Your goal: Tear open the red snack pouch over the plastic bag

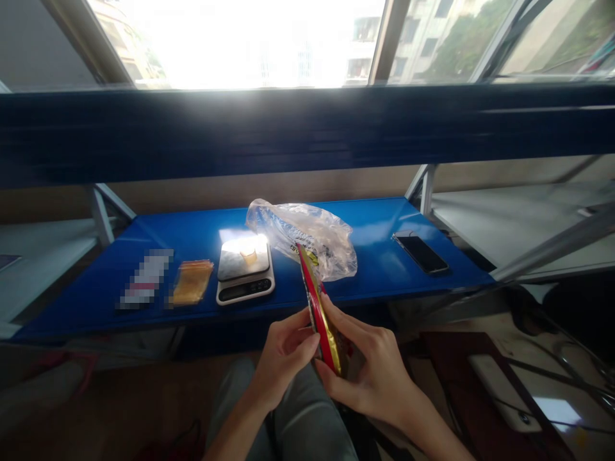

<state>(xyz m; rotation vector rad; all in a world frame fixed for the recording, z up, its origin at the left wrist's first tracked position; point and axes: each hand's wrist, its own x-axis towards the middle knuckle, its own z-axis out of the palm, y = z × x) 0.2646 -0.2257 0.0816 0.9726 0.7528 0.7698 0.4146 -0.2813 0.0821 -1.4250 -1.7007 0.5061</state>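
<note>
The left hand (288, 352) and right hand (372, 362) clasp a packet (324, 323), whether opened yet unclear, with a small piece (248, 257) already on the scale (246, 289) ahead-left.

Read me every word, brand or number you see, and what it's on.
No text is readable.
Clear plastic bag: marks too blurred.
Scale: panel marks too small.
Red-and-gold packet in hand: seen nearly edge-on, nothing legible.
White item at picture left: pixelated.
</note>
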